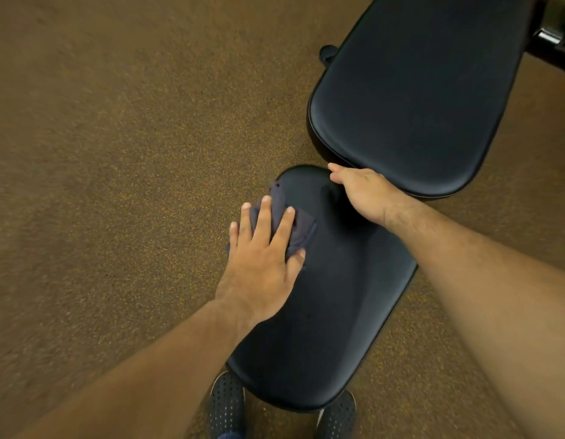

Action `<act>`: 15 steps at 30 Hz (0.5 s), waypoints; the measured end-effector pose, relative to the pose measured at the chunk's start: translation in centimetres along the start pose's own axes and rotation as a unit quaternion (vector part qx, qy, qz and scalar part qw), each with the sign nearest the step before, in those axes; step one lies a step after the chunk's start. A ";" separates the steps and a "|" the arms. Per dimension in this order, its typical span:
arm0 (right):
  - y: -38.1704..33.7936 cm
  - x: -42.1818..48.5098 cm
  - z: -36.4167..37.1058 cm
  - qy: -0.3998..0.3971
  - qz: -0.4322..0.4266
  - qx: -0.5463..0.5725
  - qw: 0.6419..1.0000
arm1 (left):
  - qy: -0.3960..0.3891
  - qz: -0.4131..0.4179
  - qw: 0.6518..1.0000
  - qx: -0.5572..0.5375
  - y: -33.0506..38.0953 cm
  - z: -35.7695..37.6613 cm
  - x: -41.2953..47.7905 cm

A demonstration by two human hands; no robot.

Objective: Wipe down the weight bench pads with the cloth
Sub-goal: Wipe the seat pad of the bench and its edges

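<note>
Brown speckled floor [100, 153] fills the whole left side and lies open right up to the left edge of the bench.

The left hand [262, 258] lies flat, fingers straight and spread, and presses the cloth [294, 229] down. It grasps nothing. The cloth is a dark, bunched piece lying on the far left part of the seat pad [332, 296], at the pad's left rim. Part of it shows past the fingertips and part lies between the forefinger and the thumb.

The seat pad is black and smooth, with rounded ends, and runs from the near edge of the view up toward the middle. Its near end lies over two dark perforated shoes, the left shoe [227, 403] and the right shoe [338, 413].

The right hand [360, 191] sits at the far right corner of the seat pad. Its thumb points left along the rim and its fingers bend down over the edge into the narrow gap between the two pads. It grasps that rim, though the fingertips are hidden.

Beyond the gap the back pad [417, 90], black with a piped edge, reaches to the upper right. A small black knob [327, 53] juts out at its left side. A bright metal part [549, 36] shows at its right. A strip of floor runs along the right side of both pads.
</note>
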State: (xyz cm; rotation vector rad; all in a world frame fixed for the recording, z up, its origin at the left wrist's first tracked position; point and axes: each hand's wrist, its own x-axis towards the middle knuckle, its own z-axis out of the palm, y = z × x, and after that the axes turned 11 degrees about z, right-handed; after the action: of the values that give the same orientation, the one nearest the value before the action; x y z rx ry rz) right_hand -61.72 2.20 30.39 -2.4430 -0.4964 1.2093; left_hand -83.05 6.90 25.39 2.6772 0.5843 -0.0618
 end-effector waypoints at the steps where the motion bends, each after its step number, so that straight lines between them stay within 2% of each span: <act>1: 0.1 -0.1 -0.1 -0.002 -0.004 0.002 1.000 | -0.011 0.009 1.000 0.002 0.2 0.2 -0.5; 6: 0.6 0.3 -0.6 -0.026 -0.016 0.004 1.000 | -0.013 0.016 0.997 0.080 0.7 0.0 1.5; 8: 0.9 0.8 -0.6 -0.020 -0.001 0.039 0.999 | -0.021 0.012 0.994 0.108 1.5 -0.1 3.6; 12: 1.3 0.7 -1.2 -0.007 0.031 0.122 0.992 | -0.022 -0.015 0.992 0.121 3.0 0.1 6.3; 15: 1.9 0.5 -1.4 -0.016 0.029 0.149 0.988 | -0.024 0.007 0.995 0.101 3.0 0.0 5.0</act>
State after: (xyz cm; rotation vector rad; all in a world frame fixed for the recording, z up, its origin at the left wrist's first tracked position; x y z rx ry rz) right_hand -60.01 0.51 29.94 -2.2009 -0.2343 1.2480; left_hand -77.24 6.40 25.82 2.8662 0.5701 -0.1905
